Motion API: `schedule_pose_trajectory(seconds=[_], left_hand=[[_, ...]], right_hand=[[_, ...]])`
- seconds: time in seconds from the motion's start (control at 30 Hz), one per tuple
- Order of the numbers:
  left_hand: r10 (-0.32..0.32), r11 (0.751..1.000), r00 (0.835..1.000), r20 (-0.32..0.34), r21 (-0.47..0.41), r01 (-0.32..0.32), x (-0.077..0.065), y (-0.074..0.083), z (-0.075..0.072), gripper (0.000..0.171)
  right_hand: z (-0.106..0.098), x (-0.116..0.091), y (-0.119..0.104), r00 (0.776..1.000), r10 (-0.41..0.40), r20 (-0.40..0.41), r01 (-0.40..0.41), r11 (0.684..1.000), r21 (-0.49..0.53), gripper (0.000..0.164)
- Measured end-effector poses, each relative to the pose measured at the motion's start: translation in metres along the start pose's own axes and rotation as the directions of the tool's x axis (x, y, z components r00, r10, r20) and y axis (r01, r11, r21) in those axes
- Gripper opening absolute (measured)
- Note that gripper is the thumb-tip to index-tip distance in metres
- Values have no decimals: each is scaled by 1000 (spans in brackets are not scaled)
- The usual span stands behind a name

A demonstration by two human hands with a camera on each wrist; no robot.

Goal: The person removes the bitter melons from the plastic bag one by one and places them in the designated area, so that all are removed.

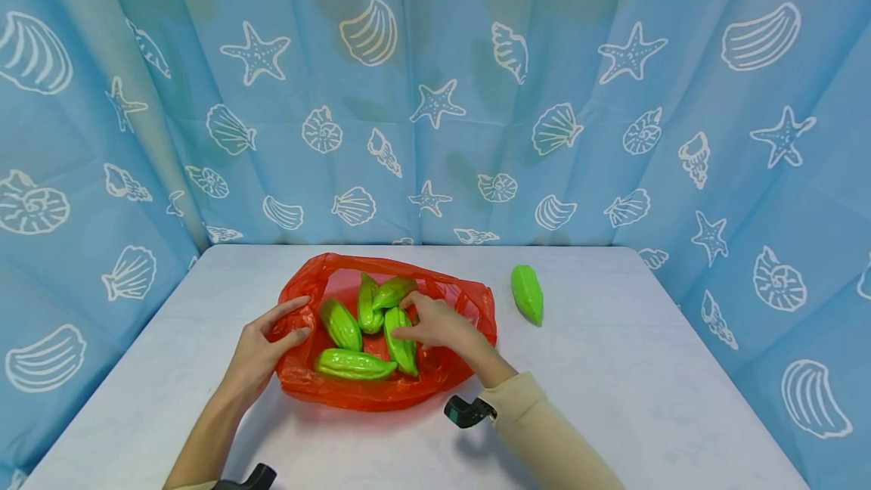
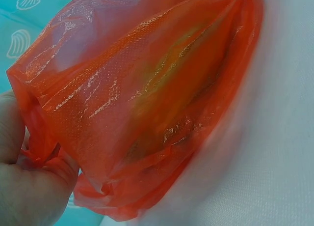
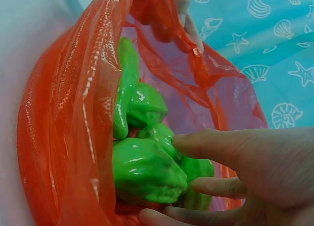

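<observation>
A red plastic bag (image 1: 381, 392) lies on the table, its mouth spread toward me. Several ribbed green fruits, like star fruit (image 1: 354, 364), lie inside it. My left hand (image 1: 261, 342) holds the bag's left rim, thumb and fingers on either side of the crumpled plastic (image 2: 44, 152). Reaching in from the right, my right hand (image 1: 435, 321) has its fingers spread over a green fruit (image 1: 400, 342) at the right of the group. In the right wrist view, its fingertips (image 3: 184, 143) are right at the fruits and not curled round one.
Another green fruit (image 1: 527, 295) lies on the white table (image 1: 599, 369), beyond the bag's right side. A blue curtain (image 1: 435, 112) with white shells and starfish stands behind the table's back edge and along both sides.
</observation>
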State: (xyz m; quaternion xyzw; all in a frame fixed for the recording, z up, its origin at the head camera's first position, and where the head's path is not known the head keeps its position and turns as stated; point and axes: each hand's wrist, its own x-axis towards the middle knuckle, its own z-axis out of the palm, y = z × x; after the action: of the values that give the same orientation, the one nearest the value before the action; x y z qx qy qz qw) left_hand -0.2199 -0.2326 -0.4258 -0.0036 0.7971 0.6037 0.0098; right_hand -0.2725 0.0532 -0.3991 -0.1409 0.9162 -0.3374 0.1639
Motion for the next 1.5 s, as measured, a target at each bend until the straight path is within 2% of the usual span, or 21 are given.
schedule_pose_trajectory(seconds=[0.43,0.8,1.17,1.5], left_hand=[[-13,1000,1000,7,7,13,-1,2,1,61],[-4,1000,1000,0,12,4,-2,1,1,61],[2,1000,1000,3,6,-2,-1,3,1,61],[-7,1000,1000,6,2,7,-1,2,0,61]], right_hand=[[7,5,0,999,38,-4,-38,999,4,64],[9,8,0,998,60,10,-60,997,49,66],[9,7,-4,997,76,21,-77,996,50,71],[11,9,-3,995,93,24,-94,993,68,69]])
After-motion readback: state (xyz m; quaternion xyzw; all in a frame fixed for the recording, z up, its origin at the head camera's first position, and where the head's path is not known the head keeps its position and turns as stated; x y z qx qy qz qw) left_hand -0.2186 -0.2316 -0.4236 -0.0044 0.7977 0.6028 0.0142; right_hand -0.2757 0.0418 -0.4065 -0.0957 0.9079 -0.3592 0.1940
